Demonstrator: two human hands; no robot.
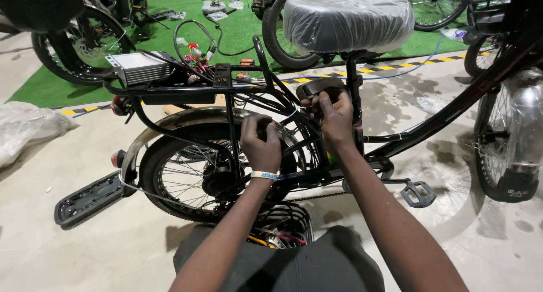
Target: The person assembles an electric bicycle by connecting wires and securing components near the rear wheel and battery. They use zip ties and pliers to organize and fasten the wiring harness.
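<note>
A black bike (396, 139) stands on the grey floor (85, 252). Both hands are at its frame, just under the seat (348, 20), which is wrapped in clear plastic.

The left hand (260, 142) is curled shut, close to a fist, in front of the back wheel (186, 179). It seems to grip something thin, but I cannot tell what. A light band (264, 175) sits on that wrist.

The right hand (334, 119) is higher up, beside the seat post (353, 94). Its fingers are bent and pinch at a thin white tie (289, 118) on the frame tubes, with the thumb pointing up. A dark rounded part (319, 87) sits just above this hand.

A rack (186, 88) runs over the back wheel. A silver box (140, 67) with wires (195, 53) lies on the rack. A pedal (418, 193) sticks out on the right. A wire basket (285, 227) with small bits sits low, near the person's knee.

Green carpet (237, 26) and more bikes lie behind.
</note>
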